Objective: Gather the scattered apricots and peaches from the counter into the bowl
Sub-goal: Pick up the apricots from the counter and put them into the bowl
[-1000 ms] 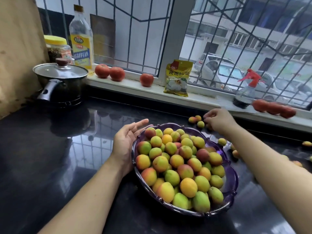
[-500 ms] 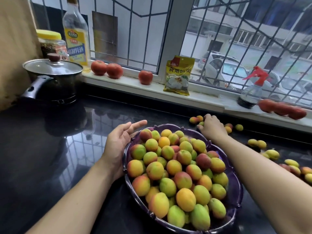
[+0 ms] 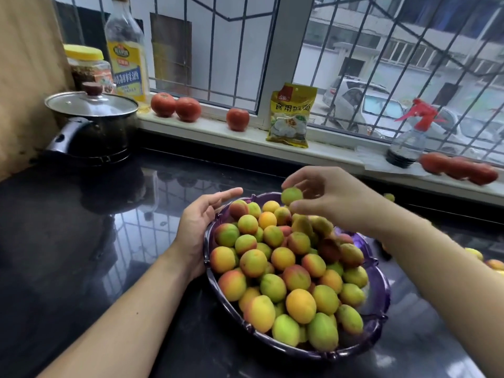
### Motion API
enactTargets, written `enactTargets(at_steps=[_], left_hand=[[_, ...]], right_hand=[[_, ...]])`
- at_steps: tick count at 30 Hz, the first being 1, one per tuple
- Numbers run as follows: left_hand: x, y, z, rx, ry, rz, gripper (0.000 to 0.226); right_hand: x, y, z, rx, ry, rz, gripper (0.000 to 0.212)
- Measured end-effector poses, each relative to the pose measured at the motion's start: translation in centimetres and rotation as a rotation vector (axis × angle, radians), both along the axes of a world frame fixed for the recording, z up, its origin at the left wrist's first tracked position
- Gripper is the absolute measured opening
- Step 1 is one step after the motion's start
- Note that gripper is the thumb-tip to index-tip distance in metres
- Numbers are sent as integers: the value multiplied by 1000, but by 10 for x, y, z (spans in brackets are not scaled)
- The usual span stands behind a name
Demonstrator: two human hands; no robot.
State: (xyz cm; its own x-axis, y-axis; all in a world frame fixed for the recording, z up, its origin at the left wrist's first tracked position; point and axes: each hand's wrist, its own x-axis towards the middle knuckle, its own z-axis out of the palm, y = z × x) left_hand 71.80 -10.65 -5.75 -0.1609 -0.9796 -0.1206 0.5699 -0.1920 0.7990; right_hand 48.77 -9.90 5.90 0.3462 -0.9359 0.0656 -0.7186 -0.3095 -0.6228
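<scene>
The right hand (image 3: 331, 199) had come back from the rear of the counter (image 3: 81, 241), where half a second earlier it was reaching among loose fruit by the sill (image 3: 313, 151). It now hung over the far rim of the bowl (image 3: 377, 293), fingers curled, pinching one green fruit (image 3: 291, 195) at the fingertips. More fruit appeared to be tucked under the palm, though blur prevented a count. The piece was not yet released. In my judgement, this was one more load about to go in.

The left hand (image 3: 200, 225) remained flat against the bowl's left wall, fingers straight, gripping nothing, steadying the bowl.

The heap already rose above the rim, so any fruit dropped near the edge could roll off; the centre of the pile looked the safer landing.

Fruit remained out: one piece (image 3: 389, 197) behind the right forearm near the sill, and several (image 3: 491, 263) at the right border of the view. The task was therefore unfinished.

The counter to the left was open as far as the pot (image 3: 91, 124). To the right, the forearm crossed above the bowl, leaving little room.
</scene>
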Motion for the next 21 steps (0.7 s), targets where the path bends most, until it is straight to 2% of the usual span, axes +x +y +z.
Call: enactTargets(at_steps=[2,5,13,15,17,19,21], left_hand=[[-1,2,2,-9,1,-3,57],[-2,5,4,-16,-9,-7,53],[-3,7,6,2,-12,-12,48],[-3,7,5,3,-5,-10,48],[-3,6,3,4,0,-14,48],[-3,4,2,0,6,-16,48],[-2,2,1,-5,7,-13,48]], right_hand=[[13,8,-3,-61,183,6,28],[20,9,-11,-89,308,-1,27],[17,13,-17,-128,327,-7,29],[12,14,-16,-143,276,8,31],[-6,1,-13,-195,115,-71,26],[-36,-31,-15,-253,-31,-252,13],[-71,-71,-29,-199,-49,-462,14]])
